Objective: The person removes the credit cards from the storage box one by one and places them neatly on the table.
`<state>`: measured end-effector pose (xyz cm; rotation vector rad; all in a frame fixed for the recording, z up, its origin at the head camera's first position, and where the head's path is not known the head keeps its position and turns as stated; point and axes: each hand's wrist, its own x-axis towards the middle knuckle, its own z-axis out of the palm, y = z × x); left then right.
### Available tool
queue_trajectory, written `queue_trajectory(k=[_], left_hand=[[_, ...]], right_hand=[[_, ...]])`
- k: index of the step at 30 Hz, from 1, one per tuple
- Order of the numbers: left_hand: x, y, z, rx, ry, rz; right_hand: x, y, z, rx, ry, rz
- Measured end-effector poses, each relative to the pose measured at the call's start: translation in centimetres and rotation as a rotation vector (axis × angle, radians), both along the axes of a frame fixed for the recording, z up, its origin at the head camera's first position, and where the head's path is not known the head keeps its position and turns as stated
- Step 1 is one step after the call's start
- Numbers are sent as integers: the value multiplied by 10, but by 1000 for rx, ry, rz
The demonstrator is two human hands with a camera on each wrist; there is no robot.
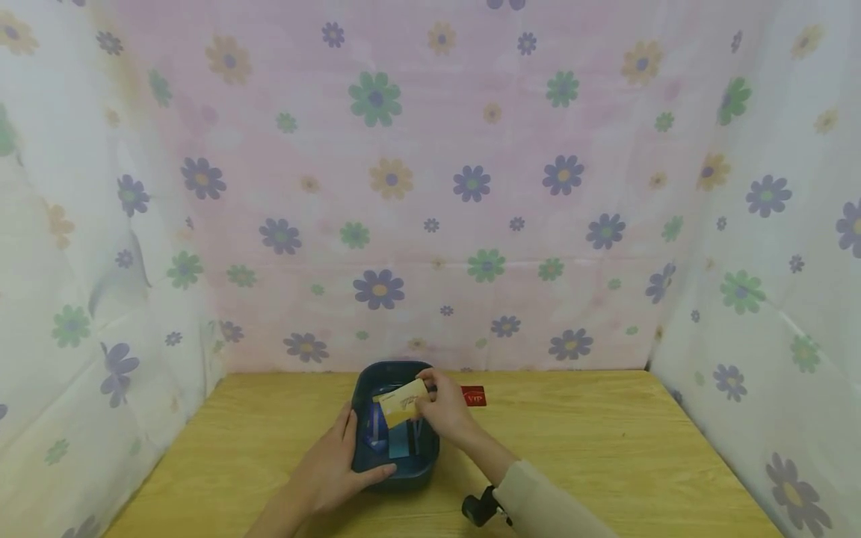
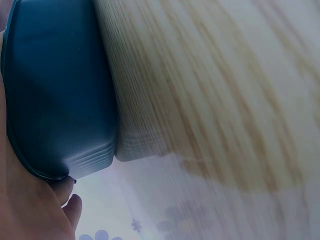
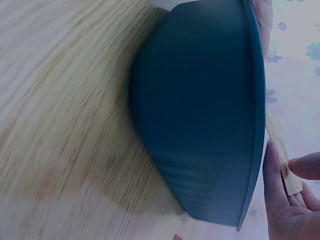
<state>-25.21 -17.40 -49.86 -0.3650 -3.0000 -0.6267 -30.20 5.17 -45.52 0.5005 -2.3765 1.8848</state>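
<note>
A dark blue plastic basin (image 1: 430, 448) stands on the table, its outer wall (image 2: 60, 90) filling much of the left wrist view. My left hand (image 1: 328, 465) holds it by the left side, thumb along the near rim. Between thumb and fingers, my right hand (image 1: 447, 409) pinches a gold card (image 1: 401, 403) over the basin's opening; the right wrist view shows this card (image 3: 283, 150) just beyond the rim. Inside the basin lie a blue card with a dark stripe (image 1: 402, 441) and a deep blue item (image 1: 377, 426), partly covered.
A red card marked VIP (image 1: 474, 396) lies on the wooden table (image 1: 572, 441), right of the basin and partly behind my right hand. A small black object (image 1: 479, 508) shows by the right sleeve. Flower-patterned cloth (image 1: 430, 187) encloses the back and sides.
</note>
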Motion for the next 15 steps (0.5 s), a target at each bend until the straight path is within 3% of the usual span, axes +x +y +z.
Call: queue_trajectory(k=[15], left_hand=[[3,1,4,13,-18,13]], right_hand=[[-9,43,-4,4,4,-37]])
